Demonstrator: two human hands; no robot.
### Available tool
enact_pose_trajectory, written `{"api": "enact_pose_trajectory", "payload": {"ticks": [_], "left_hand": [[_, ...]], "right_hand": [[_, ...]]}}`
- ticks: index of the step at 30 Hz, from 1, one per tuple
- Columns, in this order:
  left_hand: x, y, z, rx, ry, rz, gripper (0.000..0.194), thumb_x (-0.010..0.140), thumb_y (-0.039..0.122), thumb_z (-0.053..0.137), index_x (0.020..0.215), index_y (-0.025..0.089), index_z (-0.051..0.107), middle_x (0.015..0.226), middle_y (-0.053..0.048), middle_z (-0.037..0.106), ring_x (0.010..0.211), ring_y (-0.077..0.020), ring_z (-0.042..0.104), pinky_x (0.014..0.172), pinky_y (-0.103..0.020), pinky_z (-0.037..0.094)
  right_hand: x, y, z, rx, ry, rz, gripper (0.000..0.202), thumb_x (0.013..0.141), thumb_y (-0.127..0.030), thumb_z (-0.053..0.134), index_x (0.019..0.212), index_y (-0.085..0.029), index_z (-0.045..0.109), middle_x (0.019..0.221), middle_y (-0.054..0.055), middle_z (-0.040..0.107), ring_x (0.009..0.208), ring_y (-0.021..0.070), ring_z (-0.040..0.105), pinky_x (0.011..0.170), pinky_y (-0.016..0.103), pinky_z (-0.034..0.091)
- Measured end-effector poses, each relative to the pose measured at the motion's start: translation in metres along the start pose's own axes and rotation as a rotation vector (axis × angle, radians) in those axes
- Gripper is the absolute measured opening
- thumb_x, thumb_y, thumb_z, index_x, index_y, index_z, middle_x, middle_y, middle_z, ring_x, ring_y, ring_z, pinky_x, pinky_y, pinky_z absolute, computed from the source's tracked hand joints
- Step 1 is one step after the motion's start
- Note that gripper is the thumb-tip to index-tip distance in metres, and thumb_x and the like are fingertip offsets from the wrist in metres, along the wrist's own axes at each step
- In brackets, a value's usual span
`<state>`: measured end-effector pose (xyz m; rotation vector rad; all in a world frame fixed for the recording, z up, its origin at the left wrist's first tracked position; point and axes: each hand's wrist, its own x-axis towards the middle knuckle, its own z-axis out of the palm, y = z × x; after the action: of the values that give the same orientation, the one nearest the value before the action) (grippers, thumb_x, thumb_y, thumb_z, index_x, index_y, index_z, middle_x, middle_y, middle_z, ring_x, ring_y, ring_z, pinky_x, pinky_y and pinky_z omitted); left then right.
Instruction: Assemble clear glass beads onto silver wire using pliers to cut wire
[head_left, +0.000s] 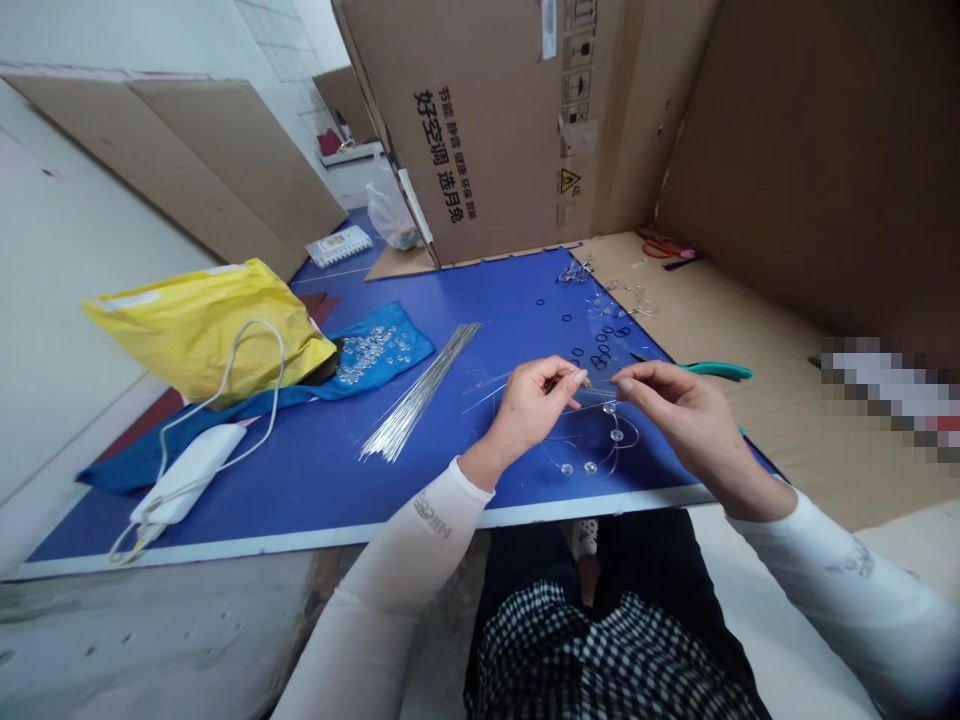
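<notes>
My left hand (529, 405) is closed in a pinch on thin wire, its thumb and forefinger pressed together over the blue table. Close to its right, my right hand (686, 420) pinches the same thin wire (600, 390) between thumb and fingertips. Below the fingers, fine wire loops lie on or just over the table with several clear beads (590, 468) on them. Small black rings (600, 362) are scattered beyond my hands. Left of my left hand lies a bundle of straight silvery wires (424, 390). Teal-handled pliers (720, 371) rest behind my right hand.
A blue cloth (416, 345) with loose clear beads and a yellow bag (210, 330) lie left. A white power strip (187, 475) with its cable sits near the front edge. Bent wire pieces (576, 270) and orange scissors (664, 246) lie at the back, before a large cardboard box (510, 120).
</notes>
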<state>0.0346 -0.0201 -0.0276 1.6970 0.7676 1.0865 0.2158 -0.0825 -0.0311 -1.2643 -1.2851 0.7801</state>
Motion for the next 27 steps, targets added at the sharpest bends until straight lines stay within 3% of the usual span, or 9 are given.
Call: {"api": "enact_pose_trajectory", "payload": {"ticks": [3,5,9,12,15,19,24,27], "left_hand": [[0.001,0.0,-0.001,0.017,0.028,-0.016,0.022,0.088,0.034,0.065,0.08,0.014,0.067,0.075,-0.001,0.068,0.06,-0.01,0.068,0.055,-0.02,0.055],[0.002,0.0,-0.003,0.033,0.046,-0.031,0.02,0.088,0.032,0.065,0.079,0.015,0.067,0.073,-0.001,0.067,0.059,-0.0103,0.068,0.054,-0.02,0.055],[0.003,-0.002,-0.005,0.084,0.069,-0.039,0.019,0.089,0.031,0.064,0.079,0.015,0.067,0.072,-0.001,0.067,0.06,-0.0112,0.069,0.052,-0.02,0.052],[0.003,-0.003,-0.005,0.126,0.076,-0.014,0.019,0.09,0.031,0.062,0.079,0.015,0.067,0.071,-0.001,0.067,0.06,-0.0112,0.069,0.051,-0.019,0.051],[0.003,-0.003,-0.005,0.146,0.077,0.005,0.02,0.09,0.031,0.062,0.079,0.015,0.066,0.073,-0.002,0.068,0.06,-0.011,0.068,0.052,-0.02,0.052],[0.002,-0.002,-0.005,0.137,0.084,0.02,0.021,0.09,0.032,0.062,0.079,0.015,0.067,0.074,-0.002,0.069,0.06,-0.0101,0.068,0.054,-0.019,0.054],[0.002,0.001,-0.006,0.125,0.09,-0.004,0.021,0.09,0.031,0.063,0.078,0.014,0.067,0.074,-0.002,0.068,0.059,-0.0097,0.068,0.053,-0.019,0.054],[0.002,0.003,-0.006,0.107,0.096,-0.013,0.021,0.09,0.031,0.063,0.078,0.015,0.067,0.074,-0.002,0.069,0.059,-0.0093,0.067,0.055,-0.02,0.056]], "right_hand": [[0.001,-0.002,-0.01,-0.139,-0.05,-0.029,0.03,0.091,-0.05,0.061,0.102,-0.025,0.074,0.092,0.004,0.076,0.089,0.0218,0.069,0.082,0.036,0.052],[0.005,0.005,-0.025,-0.361,-0.091,-0.063,0.035,0.094,-0.05,0.057,0.113,-0.026,0.073,0.106,0.007,0.076,0.102,0.0264,0.069,0.09,0.042,0.051],[0.018,0.044,-0.071,-0.819,-0.14,-0.19,0.05,0.083,-0.05,0.069,0.126,-0.024,0.067,0.13,0.015,0.067,0.113,0.0378,0.064,0.093,0.054,0.046],[0.026,0.071,-0.103,-1.028,-0.127,-0.163,0.059,0.075,-0.053,0.075,0.122,-0.019,0.068,0.133,0.024,0.063,0.123,0.0491,0.054,0.089,0.055,0.042],[0.028,0.078,-0.12,-1.059,-0.212,-0.123,0.064,0.073,-0.056,0.077,0.125,-0.021,0.067,0.137,0.024,0.06,0.117,0.0488,0.057,0.081,0.05,0.041],[0.031,0.073,-0.121,-1.068,-0.258,-0.112,0.064,0.071,-0.057,0.077,0.122,-0.019,0.069,0.127,0.026,0.064,0.103,0.0426,0.061,0.075,0.047,0.038],[0.032,0.074,-0.115,-1.071,-0.174,-0.157,0.047,0.067,-0.04,0.078,0.107,-0.018,0.072,0.099,0.02,0.068,0.085,0.0323,0.061,0.072,0.043,0.04],[0.026,0.066,-0.11,-0.976,-0.125,-0.075,0.04,0.07,-0.038,0.073,0.107,-0.021,0.069,0.091,0.016,0.069,0.079,0.0311,0.062,0.068,0.042,0.042]]}}
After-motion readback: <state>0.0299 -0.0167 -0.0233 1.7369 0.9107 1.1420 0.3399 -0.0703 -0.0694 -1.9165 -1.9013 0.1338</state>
